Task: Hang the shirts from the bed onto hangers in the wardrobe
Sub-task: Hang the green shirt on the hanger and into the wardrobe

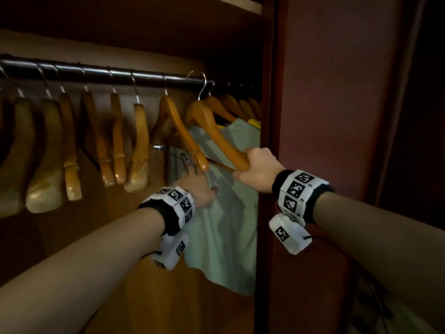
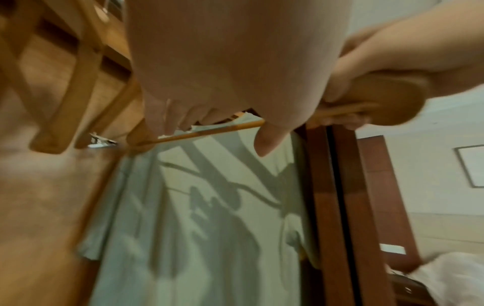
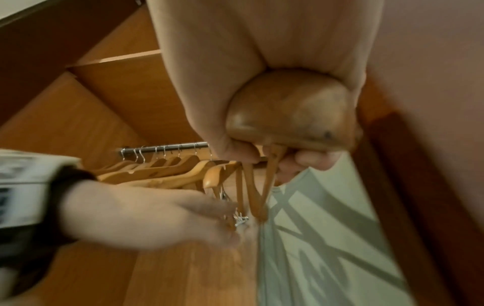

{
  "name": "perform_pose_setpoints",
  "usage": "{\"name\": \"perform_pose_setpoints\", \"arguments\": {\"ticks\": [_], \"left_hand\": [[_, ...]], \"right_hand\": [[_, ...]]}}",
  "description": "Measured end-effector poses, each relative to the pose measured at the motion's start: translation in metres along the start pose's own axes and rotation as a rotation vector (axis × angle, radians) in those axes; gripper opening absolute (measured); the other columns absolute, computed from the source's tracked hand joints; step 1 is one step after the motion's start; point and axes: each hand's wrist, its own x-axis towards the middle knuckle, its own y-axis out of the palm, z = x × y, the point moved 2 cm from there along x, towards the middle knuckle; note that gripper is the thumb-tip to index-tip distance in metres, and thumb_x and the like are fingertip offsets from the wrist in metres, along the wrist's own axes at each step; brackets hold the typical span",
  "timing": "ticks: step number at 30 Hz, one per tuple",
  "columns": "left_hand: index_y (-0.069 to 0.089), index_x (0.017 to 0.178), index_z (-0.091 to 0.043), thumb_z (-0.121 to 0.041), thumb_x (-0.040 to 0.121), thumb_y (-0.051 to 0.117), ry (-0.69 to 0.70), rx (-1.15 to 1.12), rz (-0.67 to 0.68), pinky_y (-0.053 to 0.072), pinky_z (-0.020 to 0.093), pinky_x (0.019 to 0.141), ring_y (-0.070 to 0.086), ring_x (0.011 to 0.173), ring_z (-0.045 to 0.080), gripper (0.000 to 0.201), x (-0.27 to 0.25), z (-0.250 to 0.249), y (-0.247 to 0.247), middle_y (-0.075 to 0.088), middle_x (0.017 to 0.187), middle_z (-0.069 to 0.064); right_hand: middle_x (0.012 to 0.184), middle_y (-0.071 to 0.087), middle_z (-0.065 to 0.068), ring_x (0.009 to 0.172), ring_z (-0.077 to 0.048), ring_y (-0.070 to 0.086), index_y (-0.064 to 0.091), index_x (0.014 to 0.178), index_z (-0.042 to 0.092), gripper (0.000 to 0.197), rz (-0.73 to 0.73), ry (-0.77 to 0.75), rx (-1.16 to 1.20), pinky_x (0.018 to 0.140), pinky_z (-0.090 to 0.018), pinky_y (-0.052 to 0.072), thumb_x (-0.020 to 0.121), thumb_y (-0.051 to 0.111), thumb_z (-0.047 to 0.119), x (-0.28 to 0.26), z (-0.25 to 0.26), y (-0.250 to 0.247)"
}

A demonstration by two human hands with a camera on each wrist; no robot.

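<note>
Right hand: your right hand (image 1: pixel 258 168) is clenched round the near shoulder end of a wooden hanger (image 1: pixel 218 135); in the right wrist view the rounded end of the hanger (image 3: pixel 288 111) bulges out of your fist, with its thin lower bar running on past your curled fingers (image 3: pixel 313 159).
Left hand: your left hand (image 1: pixel 196 186) reaches in just left of that hanger, fingers extended and holding nothing, tips near its lower bar and the small metal clips (image 1: pixel 184 157); whether they touch the bar you cannot tell.
Hanger: its hook (image 1: pixel 201 84) is raised slightly off the rail (image 1: pixel 103 74); it tilts down toward your right hand.
Shirt: a pale green shirt (image 1: pixel 226 213) hangs below the rail at its right end, behind the hanger and just beyond both hands; your left wrist is in front of it.
Other hangers: a row of bare wooden hangers (image 1: pixel 69 145) hangs along the rail to the left of the gripped hanger.
</note>
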Motion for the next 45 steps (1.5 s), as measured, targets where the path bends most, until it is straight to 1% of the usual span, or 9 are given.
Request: {"name": "perform_pose_setpoints", "arguments": {"ticks": [13,16,18,25,30,33,37,39,45], "left_hand": [[0.007,0.155,-0.003,-0.047,0.094,0.057,0.061,-0.444,-0.229,0.024,0.047,0.118,0.016,0.148,0.037,0.091,-0.049,-0.075,0.006,0.008,0.162,0.02],[0.052,0.129,-0.007,-0.045,0.088,0.066,0.189,-0.412,-0.352,0.046,0.047,0.092,0.051,0.121,0.039,0.058,-0.074,-0.113,0.007,0.053,0.131,0.02],[0.059,0.096,-0.01,-0.051,0.087,0.065,0.27,-0.426,-0.351,0.052,0.044,0.073,0.063,0.091,0.04,0.042,-0.103,-0.148,0.012,0.064,0.095,0.018],[0.056,0.097,-0.014,-0.067,0.088,0.052,0.473,-0.381,-0.189,0.051,0.043,0.072,0.066,0.087,0.041,0.054,-0.24,-0.282,0.041,0.068,0.091,0.018],[0.055,0.09,-0.028,-0.071,0.085,0.051,0.721,-0.465,0.073,0.054,0.038,0.072,0.067,0.077,0.026,0.043,-0.345,-0.387,0.069,0.066,0.077,-0.003],[0.056,0.083,-0.031,-0.06,0.085,0.061,0.856,-0.506,0.215,0.052,0.033,0.067,0.064,0.071,0.019,0.03,-0.4,-0.443,0.09,0.064,0.071,-0.008],[0.055,0.064,-0.021,-0.03,0.088,0.062,0.951,-0.481,0.415,0.041,0.025,0.051,0.061,0.061,0.021,0.027,-0.457,-0.523,0.128,0.057,0.06,-0.005],[0.055,0.063,-0.018,-0.024,0.088,0.061,1.002,-0.454,0.485,0.037,0.022,0.048,0.058,0.057,0.018,0.027,-0.479,-0.564,0.146,0.057,0.061,-0.003],[0.055,0.07,-0.023,-0.023,0.086,0.061,1.224,-0.449,0.606,0.052,0.033,0.066,0.066,0.078,0.031,0.016,-0.528,-0.701,0.187,0.067,0.084,0.007]], "right_hand": [[0.073,0.061,0.004,0.066,-0.012,0.058,0.061,0.092,0.017,0.021,0.02,0.181,-0.091,0.059,-0.029,0.042,0.078,0.074,0.025,-0.21,-0.08,-0.044],[0.081,0.065,-0.003,0.069,-0.017,0.061,0.062,0.097,0.013,0.025,0.062,0.235,-0.102,0.06,-0.031,0.047,0.079,0.075,0.025,-0.264,-0.1,-0.069],[0.08,0.064,0.0,0.067,-0.014,0.061,0.059,0.096,0.021,0.022,0.095,0.274,-0.059,0.057,-0.026,0.048,0.08,0.075,0.023,-0.303,-0.115,-0.084],[0.09,0.061,0.002,0.082,-0.018,0.061,0.057,0.097,0.023,0.016,0.084,0.528,-0.156,0.066,-0.026,0.046,0.086,0.068,0.018,-0.435,-0.191,-0.146],[0.081,0.065,0.0,0.072,-0.017,0.063,0.066,0.094,0.018,0.012,-0.066,0.779,-0.004,0.065,-0.03,0.054,0.086,0.07,0.026,-0.527,-0.229,-0.171],[0.066,0.063,0.001,0.054,-0.012,0.058,0.063,0.084,0.017,0.018,-0.07,0.969,0.092,0.049,-0.022,0.047,0.085,0.072,0.033,-0.592,-0.253,-0.174],[0.074,0.067,-0.004,0.068,-0.021,0.064,0.063,0.078,0.018,0.024,-0.137,1.17,0.103,0.06,-0.032,0.053,0.081,0.074,0.039,-0.683,-0.301,-0.17],[0.071,0.062,-0.001,0.066,-0.019,0.061,0.059,0.073,0.02,0.022,-0.195,1.238,0.073,0.052,-0.025,0.044,0.082,0.071,0.035,-0.72,-0.319,-0.174],[0.065,0.058,-0.001,0.057,-0.016,0.054,0.057,0.07,0.013,0.021,-0.328,1.458,-0.029,0.046,-0.023,0.037,0.085,0.065,0.025,-0.802,-0.387,-0.215]]}}
